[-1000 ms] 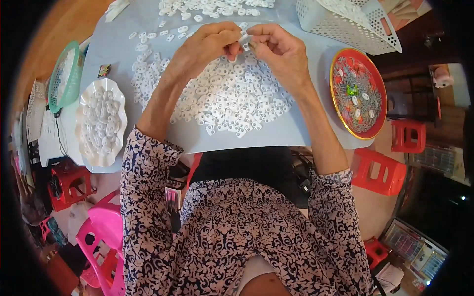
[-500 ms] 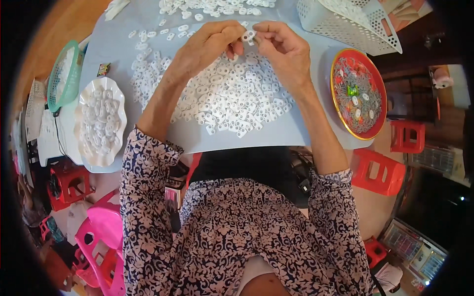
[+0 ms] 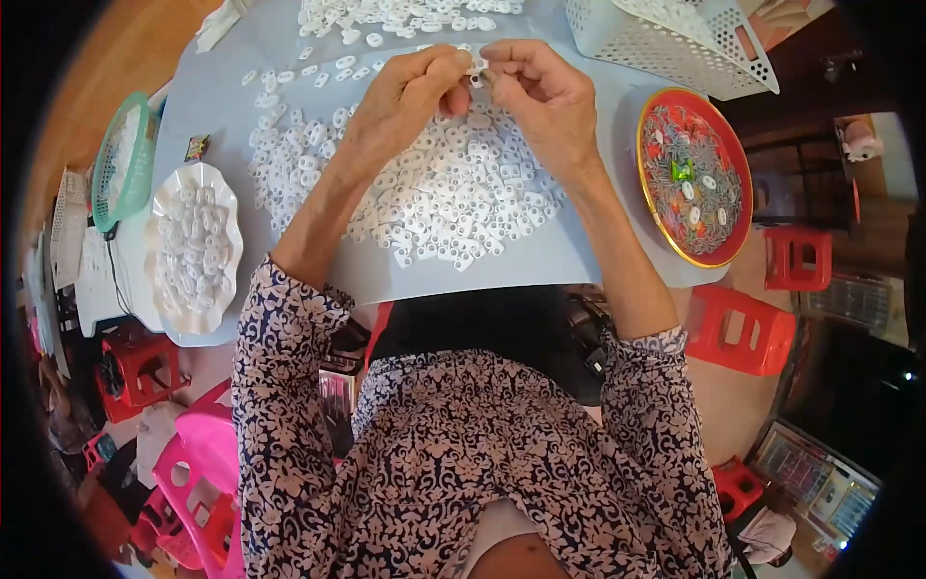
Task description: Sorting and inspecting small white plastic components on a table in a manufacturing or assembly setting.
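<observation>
Over the far side of a big pile of small white plastic pieces with holes [image 3: 444, 207], both my hands meet at fingertip height. My left hand [image 3: 410, 96] pinches one small white plastic piece [image 3: 476, 69] between thumb and fingers. From the other side, my right hand [image 3: 548, 101] is closed at the same piece, thumb and index finger against it. The fingers cover much of the piece, and whether a smaller part is also between them cannot be made out. Right of my hands lies a red round tray [image 3: 741, 227] with a gold rim, holding many small grey parts, some white pieces and a green wrapper.
At left stand a scalloped white dish [image 3: 154, 246] of white oval pieces and a green basket [image 3: 145, 145]. A small wrapped packet [image 3: 197, 147] lies by the dish. More white pieces [image 3: 405, 14] and a perforated basket [image 3: 666, 58] are at the back. Red stools [image 3: 743, 328] stand at right.
The view has shifted slightly. My hands stay together at the white plastic piece, which is now turned and more covered by my fingers.
</observation>
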